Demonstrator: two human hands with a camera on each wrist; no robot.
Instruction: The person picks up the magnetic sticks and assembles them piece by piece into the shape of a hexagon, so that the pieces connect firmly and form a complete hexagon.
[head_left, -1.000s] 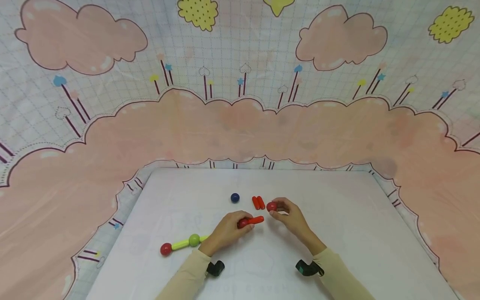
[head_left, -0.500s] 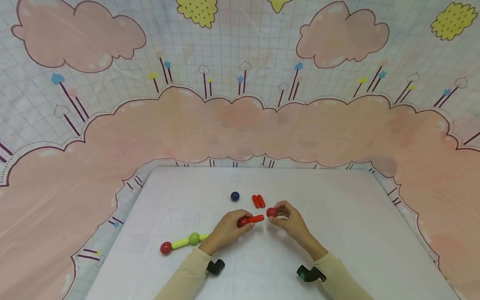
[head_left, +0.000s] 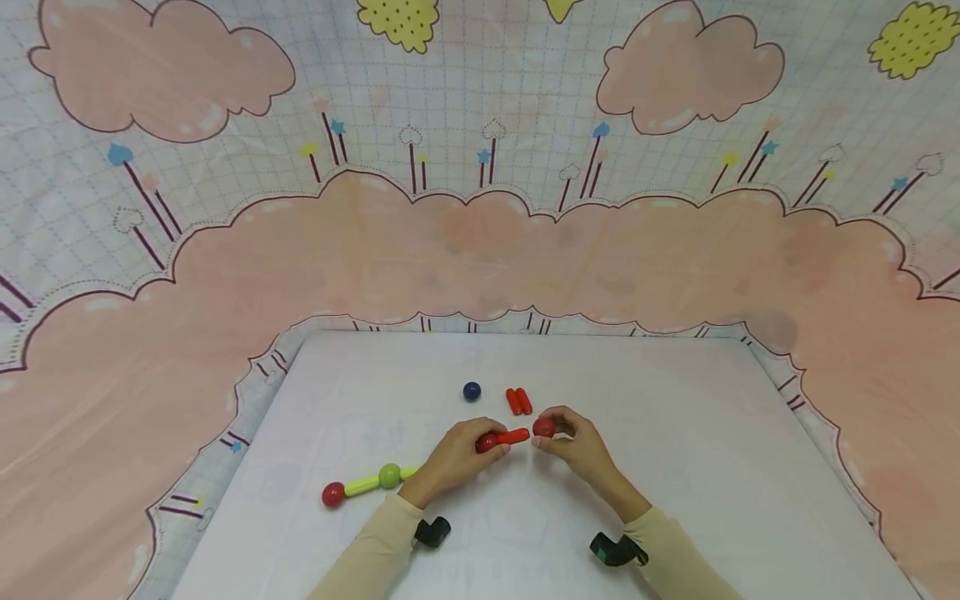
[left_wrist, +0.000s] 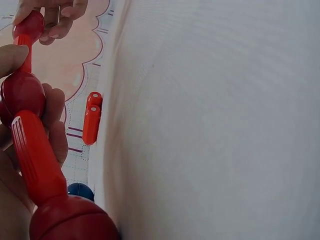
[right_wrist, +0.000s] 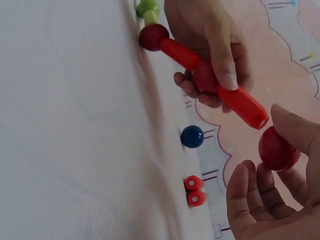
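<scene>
My left hand (head_left: 453, 454) grips a chain of toy balls and rods, its fingers round a red ball (right_wrist: 205, 77). From that ball a red rod (head_left: 514, 436) points to the right, its far end free. On its other side another red rod (left_wrist: 39, 157) leads to a further red ball (left_wrist: 72, 220), hidden behind the hand in the head view. Between thumb and fingers, my right hand (head_left: 581, 446) pinches a separate red ball (head_left: 543, 427). A small gap lies between this ball and the rod's free end in the right wrist view.
At the left, a red ball (head_left: 333, 494), yellow-green rods (head_left: 363, 486) and a green ball (head_left: 389, 476) run in line towards the left forearm. Beyond the hands lie a dark blue ball (head_left: 472, 392) and two red rods (head_left: 519, 401) side by side on the white table (head_left: 675, 400).
My right hand has come slightly nearer to me with its red ball, which is now closer to the rod's free end. My left hand has hardly moved.
</scene>
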